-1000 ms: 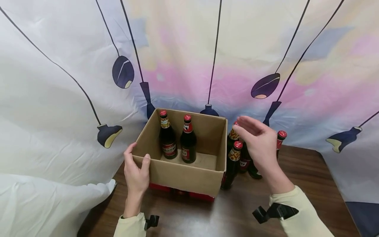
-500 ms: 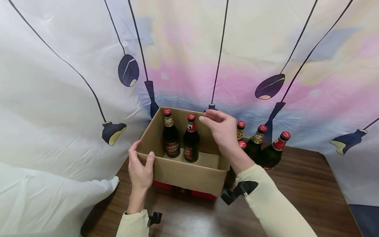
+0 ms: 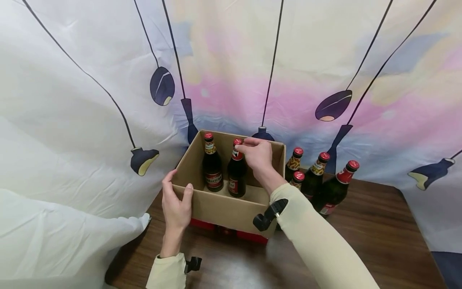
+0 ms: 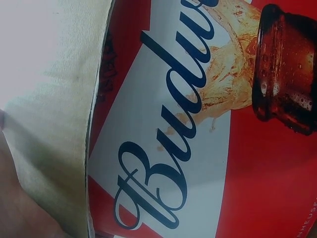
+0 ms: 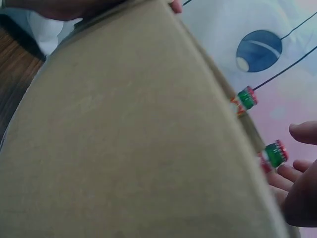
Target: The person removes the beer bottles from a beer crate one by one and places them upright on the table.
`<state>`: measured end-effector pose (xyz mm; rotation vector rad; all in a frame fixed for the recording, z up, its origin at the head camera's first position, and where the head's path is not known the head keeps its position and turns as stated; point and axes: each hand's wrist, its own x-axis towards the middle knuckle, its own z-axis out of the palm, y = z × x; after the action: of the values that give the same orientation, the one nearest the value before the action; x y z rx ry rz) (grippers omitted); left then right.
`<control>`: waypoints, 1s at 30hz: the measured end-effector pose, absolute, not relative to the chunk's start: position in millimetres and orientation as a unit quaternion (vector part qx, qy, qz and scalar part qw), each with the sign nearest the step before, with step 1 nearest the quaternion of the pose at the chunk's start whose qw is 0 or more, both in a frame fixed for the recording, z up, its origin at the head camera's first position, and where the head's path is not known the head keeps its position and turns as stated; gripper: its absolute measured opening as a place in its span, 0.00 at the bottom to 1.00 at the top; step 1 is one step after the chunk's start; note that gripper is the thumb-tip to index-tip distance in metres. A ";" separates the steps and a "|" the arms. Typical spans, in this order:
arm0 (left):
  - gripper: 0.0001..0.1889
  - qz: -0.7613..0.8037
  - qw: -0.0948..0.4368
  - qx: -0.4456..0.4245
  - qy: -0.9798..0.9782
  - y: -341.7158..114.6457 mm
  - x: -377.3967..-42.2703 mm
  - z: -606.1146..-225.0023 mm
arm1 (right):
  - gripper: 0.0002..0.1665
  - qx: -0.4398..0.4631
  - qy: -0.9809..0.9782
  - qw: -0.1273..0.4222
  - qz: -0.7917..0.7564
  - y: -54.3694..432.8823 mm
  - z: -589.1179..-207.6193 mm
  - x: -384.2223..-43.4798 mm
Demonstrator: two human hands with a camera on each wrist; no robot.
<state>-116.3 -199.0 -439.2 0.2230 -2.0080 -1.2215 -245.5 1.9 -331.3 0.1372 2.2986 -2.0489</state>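
A cardboard box (image 3: pixel 223 206) stands on the table with its top open. Two dark beer bottles are upright inside: one at the left (image 3: pixel 213 168) and one near the middle (image 3: pixel 236 172), both red-capped. My left hand (image 3: pixel 177 204) grips the box's near left corner, thumb over the folded-down front flap. Over the box, my right hand (image 3: pixel 258 154) has its fingertips right at the middle bottle's neck. In the right wrist view, its thumb and fingers spread apart about that bottle's cap (image 5: pixel 277 151). Red-and-white beer print (image 4: pixel 188 124) shows below the flap in the left wrist view.
Several more beer bottles (image 3: pixel 332 192) stand close together on the wooden table (image 3: pixel 382 224), just right of the box. A patterned cloth backdrop (image 3: pixel 231 80) hangs directly behind, and white fabric (image 3: pixel 72 237) drapes over the table's left side.
My right hand has moved left from over the loose bottles, across the box, to the middle bottle's neck. The left hand keeps its grip on the box.
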 end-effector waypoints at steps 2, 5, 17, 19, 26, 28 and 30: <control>0.32 -0.480 0.381 0.086 -0.785 -198.2 -117.3 -438.9 | 0.21 0.050 0.754 0.033 -0.654 -0.5 -334.5 -248.9; 0.32 -0.479 0.380 0.090 -0.786 -198.0 -117.7 -438.5 | 0.22 0.059 0.763 0.039 -0.643 -2.7 -338.0 -252.3; 0.33 -0.478 0.376 0.095 -0.788 -198.4 -115.2 -438.7 | 0.27 0.046 0.770 0.076 -0.632 -7.6 -346.6 -262.0; 0.33 -0.479 0.374 0.095 -0.788 -197.8 -115.0 -438.4 | 0.28 0.040 0.764 0.084 -0.639 -7.9 -347.6 -262.9; 0.33 -0.477 0.371 0.091 -0.791 -196.8 -114.0 -438.9 | 0.29 0.029 0.770 0.096 -0.631 -8.1 -351.9 -263.3; 0.32 -0.477 0.373 0.093 -0.790 -197.2 -113.9 -439.1 | 0.28 0.023 0.772 0.097 -0.627 -9.0 -352.4 -263.1; 0.32 -0.477 0.375 0.093 -0.789 -197.3 -114.1 -438.4 | 0.26 0.013 0.776 0.096 -0.623 -10.1 -352.2 -262.8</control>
<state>-114.1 -197.3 -438.4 0.2379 -2.0209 -1.2214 -262.8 -10.1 -352.2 0.0398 2.2999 -1.8456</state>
